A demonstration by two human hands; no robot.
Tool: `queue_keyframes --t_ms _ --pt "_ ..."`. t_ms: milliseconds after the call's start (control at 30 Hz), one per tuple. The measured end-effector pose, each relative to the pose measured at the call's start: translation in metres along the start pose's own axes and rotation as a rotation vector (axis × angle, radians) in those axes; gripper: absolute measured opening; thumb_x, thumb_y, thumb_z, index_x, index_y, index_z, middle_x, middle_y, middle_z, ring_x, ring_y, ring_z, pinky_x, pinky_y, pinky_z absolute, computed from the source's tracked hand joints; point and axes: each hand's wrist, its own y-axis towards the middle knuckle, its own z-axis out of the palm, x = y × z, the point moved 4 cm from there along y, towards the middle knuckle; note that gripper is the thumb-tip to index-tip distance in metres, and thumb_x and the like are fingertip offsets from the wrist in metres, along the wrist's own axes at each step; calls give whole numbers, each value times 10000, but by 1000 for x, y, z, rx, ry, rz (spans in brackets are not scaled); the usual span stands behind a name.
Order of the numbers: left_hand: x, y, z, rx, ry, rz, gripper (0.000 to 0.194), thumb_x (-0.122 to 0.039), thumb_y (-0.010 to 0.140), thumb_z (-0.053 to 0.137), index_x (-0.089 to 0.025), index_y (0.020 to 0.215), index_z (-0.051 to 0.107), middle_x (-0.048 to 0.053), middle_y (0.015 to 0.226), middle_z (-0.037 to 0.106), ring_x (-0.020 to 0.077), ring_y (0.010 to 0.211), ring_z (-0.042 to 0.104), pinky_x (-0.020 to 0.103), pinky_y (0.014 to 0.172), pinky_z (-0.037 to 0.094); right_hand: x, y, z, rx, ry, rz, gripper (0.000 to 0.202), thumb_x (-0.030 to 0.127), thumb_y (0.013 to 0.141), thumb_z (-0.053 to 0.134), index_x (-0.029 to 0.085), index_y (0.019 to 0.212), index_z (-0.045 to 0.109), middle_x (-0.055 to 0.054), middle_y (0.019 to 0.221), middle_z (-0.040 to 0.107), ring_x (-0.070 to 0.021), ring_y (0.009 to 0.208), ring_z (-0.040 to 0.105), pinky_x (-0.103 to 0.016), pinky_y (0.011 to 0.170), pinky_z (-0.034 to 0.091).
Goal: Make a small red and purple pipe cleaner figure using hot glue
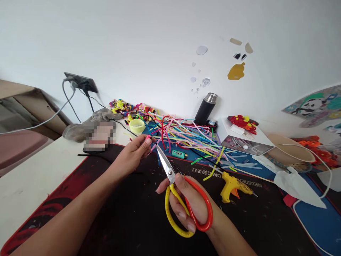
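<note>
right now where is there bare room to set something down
The black mat, bar flecks, between the left forearm and the scissors; also this side of the yellow glue gun, and the white tabletop left of the mat. Crowded: behind, where colored strips pile up beside the black flask.

scissor blades (165, 162) shiny metal; handles (208, 209) glossy plastic; flask (204, 112) matt, cap (211, 97) metal.

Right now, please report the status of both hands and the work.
Left hand pinching small pink piece. Right hand holding scissors, blades looking closed. Yellow glue gun right of scissors, not between hands.
</note>
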Motion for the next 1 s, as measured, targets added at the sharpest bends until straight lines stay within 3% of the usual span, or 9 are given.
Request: queue_keyframes --t_ms 200,367,433,500,600,800,1000 --pt "1 -2 1 57 252 39 498 -694 1007 633 -217 867 648 -26 757 546 172 685 460 261 605 377 -5 1 -8 155 297 31 754 813 1024 622 85 1149 772 91 459 533 -55 245 376 -131 286 323" --pt "-3 -5 2 66 287 54 607 -779 996 594 -193 927 740 16 811 622 205 754 516 279 664 423 -6 0 -13 214 400 22 781 748 1149 394 63 1178 766 73 443 540 -65 227 387 -136 293 315" --pt "-4 -6 3 73 253 8 721 -845 992 527 -174 891 774 23 751 596 202 706 499 287 638 400 -4 0 -12 239 418 5 794 745 1159 351 69 1169 766 74 430 531 -66 218 369 -139 298 323" --pt "-6 -7 3 75 221 -52 813 -905 968 475 -166 818 778 -10 638 467 179 608 406 288 569 319 -3 0 -12 260 421 1 807 759 1155 330 81 1147 767 77 419 523 -67 210 355 -143 309 338" --pt "-10 -7 4 83 200 -100 836 -945 926 480 -176 721 735 -42 583 361 151 535 304 297 521 223 0 0 -11 276 416 7 808 783 1144 308 112 1093 755 82 404 515 -74 196 338 -151 312 351" --pt "-6 -5 5 59 101 -124 739 -854 947 529 -205 617 654 -35 558 366 142 515 283 312 518 193 -5 -7 -17 172 307 101 911 860 1098 163 139 1104 720 96 381 487 -77 176 304 -162 324 309" --pt "-6 -4 8 98 71 -100 671 -765 967 502 -228 571 577 -30 545 375 144 505 296 313 520 228 -10 -9 -19 238 301 110 961 946 1025 170 158 1085 717 96 367 485 -93 166 320 -168 324 314"
